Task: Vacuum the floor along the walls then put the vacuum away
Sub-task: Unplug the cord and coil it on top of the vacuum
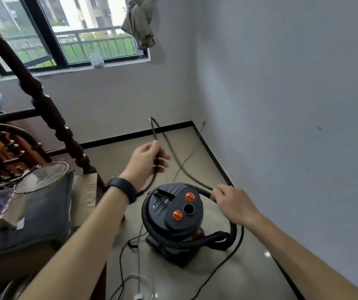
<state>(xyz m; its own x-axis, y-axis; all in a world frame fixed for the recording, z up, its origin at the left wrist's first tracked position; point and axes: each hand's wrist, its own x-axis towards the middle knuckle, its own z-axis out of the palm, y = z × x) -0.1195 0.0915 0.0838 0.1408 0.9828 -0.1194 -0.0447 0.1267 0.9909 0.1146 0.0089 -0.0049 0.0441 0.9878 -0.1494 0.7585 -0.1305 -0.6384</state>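
We start at the left hand (145,161): its grip is pressed together round a black cable (166,138), thumb on top and fingers curled underneath, with what look like gathered turns of the cable in the fist. A dark wristband (122,189) sits on that wrist. From this grip the cable rises in a narrow loop, bends over and slants down to the right hand (232,202), whose grip is also curled round it, knuckles up, just above the vacuum's right edge. The motion blur there keeps us from telling whether these fingers touch the hose as well.

The vacuum (173,211) – a dark canister with two orange knobs (190,197) and a round opening on its lid – stands upright on the pale tiled floor (249,273), below and between the two hands, near the corner where the grey wall (282,105) meets the window wall. Its ribbed black hose (152,228) wraps round the body and curls up toward the right hand. Thinner wires and a white lead (139,284) lie on the floor in front of it.

Further out on the left we see a carved wooden post (43,100), a grey cushion (43,213) with a badminton racket (48,176) on it, and a window (76,40) with a cloth (141,24) hanging beside it.
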